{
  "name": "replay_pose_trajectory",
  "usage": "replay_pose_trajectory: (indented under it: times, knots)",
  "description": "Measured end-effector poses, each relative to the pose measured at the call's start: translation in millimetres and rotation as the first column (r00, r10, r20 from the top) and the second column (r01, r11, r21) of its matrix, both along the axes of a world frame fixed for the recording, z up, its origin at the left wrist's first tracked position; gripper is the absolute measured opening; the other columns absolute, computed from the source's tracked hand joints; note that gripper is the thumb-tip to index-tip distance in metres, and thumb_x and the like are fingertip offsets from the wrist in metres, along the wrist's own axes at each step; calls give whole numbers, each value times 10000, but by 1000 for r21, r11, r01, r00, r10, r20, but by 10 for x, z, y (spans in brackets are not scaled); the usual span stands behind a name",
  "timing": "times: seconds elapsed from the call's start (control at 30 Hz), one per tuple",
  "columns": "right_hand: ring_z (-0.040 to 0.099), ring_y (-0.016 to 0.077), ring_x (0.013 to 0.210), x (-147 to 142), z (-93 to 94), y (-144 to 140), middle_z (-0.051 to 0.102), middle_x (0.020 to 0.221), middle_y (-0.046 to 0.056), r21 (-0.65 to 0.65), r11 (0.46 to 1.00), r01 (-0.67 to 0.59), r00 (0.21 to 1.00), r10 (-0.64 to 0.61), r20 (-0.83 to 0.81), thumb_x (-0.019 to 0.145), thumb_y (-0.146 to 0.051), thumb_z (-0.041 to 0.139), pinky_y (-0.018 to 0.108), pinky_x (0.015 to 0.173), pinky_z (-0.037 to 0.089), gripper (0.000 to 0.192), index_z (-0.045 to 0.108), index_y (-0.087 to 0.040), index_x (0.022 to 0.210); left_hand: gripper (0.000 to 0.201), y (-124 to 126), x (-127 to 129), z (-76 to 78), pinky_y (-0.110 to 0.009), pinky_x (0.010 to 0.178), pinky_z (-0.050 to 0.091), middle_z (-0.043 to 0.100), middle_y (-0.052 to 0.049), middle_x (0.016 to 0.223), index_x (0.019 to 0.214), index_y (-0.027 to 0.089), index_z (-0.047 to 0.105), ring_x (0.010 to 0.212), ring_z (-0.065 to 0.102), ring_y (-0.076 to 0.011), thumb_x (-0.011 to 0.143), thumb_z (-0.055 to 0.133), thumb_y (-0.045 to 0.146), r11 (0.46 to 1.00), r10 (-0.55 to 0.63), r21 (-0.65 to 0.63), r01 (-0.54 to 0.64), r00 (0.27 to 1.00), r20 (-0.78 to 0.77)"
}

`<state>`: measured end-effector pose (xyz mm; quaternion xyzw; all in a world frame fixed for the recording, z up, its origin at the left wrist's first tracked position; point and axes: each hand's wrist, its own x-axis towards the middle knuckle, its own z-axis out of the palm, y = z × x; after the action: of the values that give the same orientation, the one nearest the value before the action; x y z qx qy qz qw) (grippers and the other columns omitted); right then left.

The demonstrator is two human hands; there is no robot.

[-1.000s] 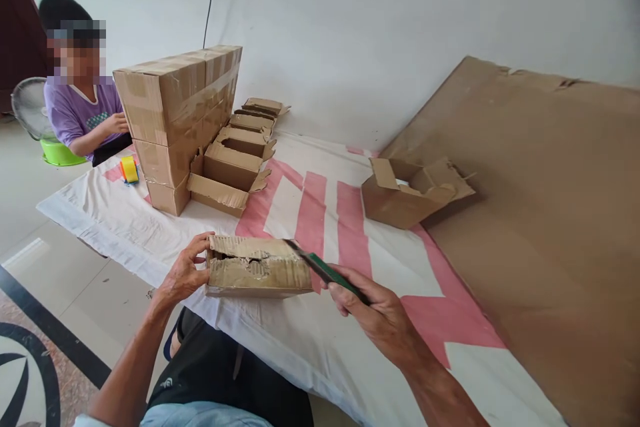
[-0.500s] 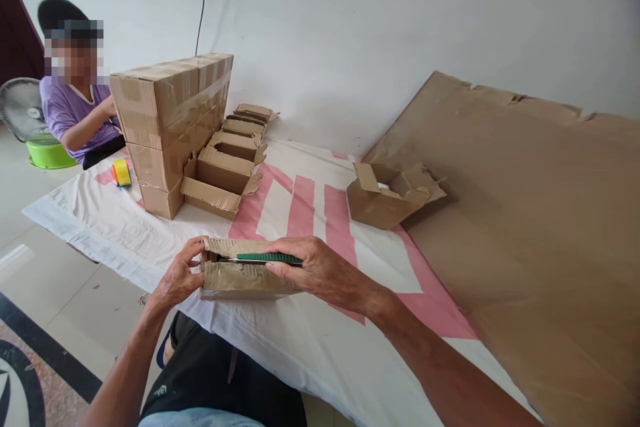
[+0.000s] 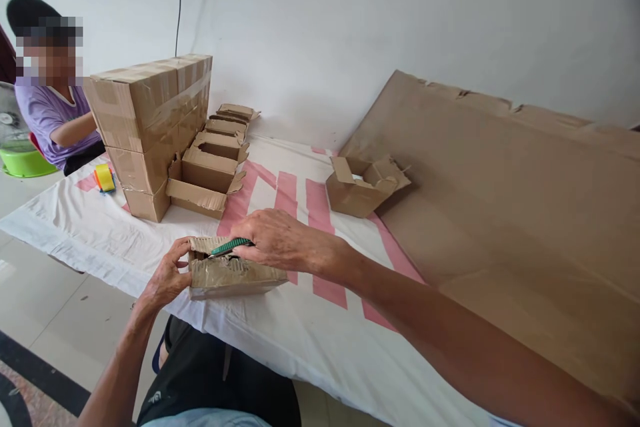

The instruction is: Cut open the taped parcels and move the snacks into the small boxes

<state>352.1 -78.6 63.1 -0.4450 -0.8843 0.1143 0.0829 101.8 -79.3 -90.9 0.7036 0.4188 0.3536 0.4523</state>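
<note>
A small cardboard box lies on the cloth-covered table in front of me, its top seam torn partly open at the left end. My left hand grips the box's left end, thumb in front and fingers at the back edge. In my right hand is a green-handled utility knife, held slanted over the seam with its front end down at the gap. The blade itself is hard to make out. The right fingers are closed round the handle.
Taped cardboard boxes are stacked at the left, with several opened boxes beside them. Another open box stands near a large cardboard sheet. A yellow tape roll lies near a co-worker behind the stack.
My right hand has moved left along the box, and the knife has gone from lying nearly flat along the seam to tilted. The view has turned slightly right.
</note>
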Motion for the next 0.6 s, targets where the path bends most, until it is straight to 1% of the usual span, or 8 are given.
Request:
replay_pose_trajectory:
  times: [0.07, 0.1, 0.17, 0.2, 0.3, 0.43, 0.53, 0.6]
  knots:
    - [512, 143, 638, -62, 117, -9, 687, 704, 29, -9, 1000, 2, 980, -1, 201, 912, -183, 622, 311, 592, 239, 209, 715, -182, 725, 497, 12, 1, 0, -380, 994, 553, 565, -60, 1411, 1277, 304, 712, 1260, 591, -255, 795, 681, 188, 1000, 3, 0, -3, 1000, 10]
    - [505, 144, 640, -84, 173, -15, 688, 714, 35, -15, 1000, 5, 962, -1, 272, 933, -187, 605, 315, 591, 236, 219, 714, -176, 743, 488, 18, 1, 4, -378, 991, 553, 565, -57, 1413, 1260, 303, 720, 1258, 594, -256, 787, 683, 189, 1000, 11, 2, -11, 1000, 10]
    - [487, 142, 634, -96, 246, -18, 681, 715, 37, -28, 1000, 3, 942, 7, 335, 956, -187, 584, 318, 590, 237, 224, 719, -169, 778, 464, 31, -4, 17, -375, 987, 551, 558, -55, 1433, 1216, 299, 739, 1267, 596, -262, 768, 688, 192, 1000, 29, 5, -29, 1000, 1]
    - [481, 141, 631, -81, 252, -13, 676, 714, 35, -35, 999, -4, 936, 16, 351, 964, -187, 579, 319, 592, 238, 225, 724, -168, 793, 452, 38, -9, 26, -374, 983, 550, 555, -56, 1440, 1194, 295, 747, 1275, 595, -269, 757, 691, 194, 999, 36, 3, -36, 999, -6]
    - [494, 144, 632, 65, 141, 28, 685, 744, 45, 5, 1000, -27, 922, 23, 387, 982, -196, 594, 326, 597, 228, 218, 741, -167, 822, 428, 59, -24, 62, -366, 954, 552, 573, -65, 1415, 1145, 276, 760, 1274, 596, -284, 729, 695, 197, 999, 49, -6, -49, 998, -34]
    - [551, 165, 679, 437, -83, 61, 714, 823, 54, 73, 995, -71, 916, 36, 400, 1015, -234, 609, 327, 597, 209, 194, 767, -178, 916, 431, 86, -25, 111, -348, 916, 553, 599, -62, 1346, 1111, 264, 766, 1221, 611, -269, 699, 669, 188, 999, 36, -14, -37, 997, -68]
    - [567, 163, 706, 742, -139, 34, 717, 850, 40, 89, 992, -86, 924, 46, 379, 1036, -235, 564, 319, 605, 230, 222, 768, -201, 954, 435, 105, -15, 139, -350, 926, 548, 597, -62, 1353, 1130, 262, 760, 1227, 605, -265, 708, 672, 204, 1000, 7, -20, -9, 997, -81]
    - [560, 160, 699, 933, -143, 0, 713, 842, 45, 128, 990, -63, 921, 8, 389, 1044, -219, 518, 322, 609, 238, 274, 760, -202, 917, 421, 114, -13, 154, -353, 935, 545, 592, -63, 1371, 1135, 260, 759, 1237, 600, -266, 723, 682, 224, 1000, 3, -15, -5, 996, -94]
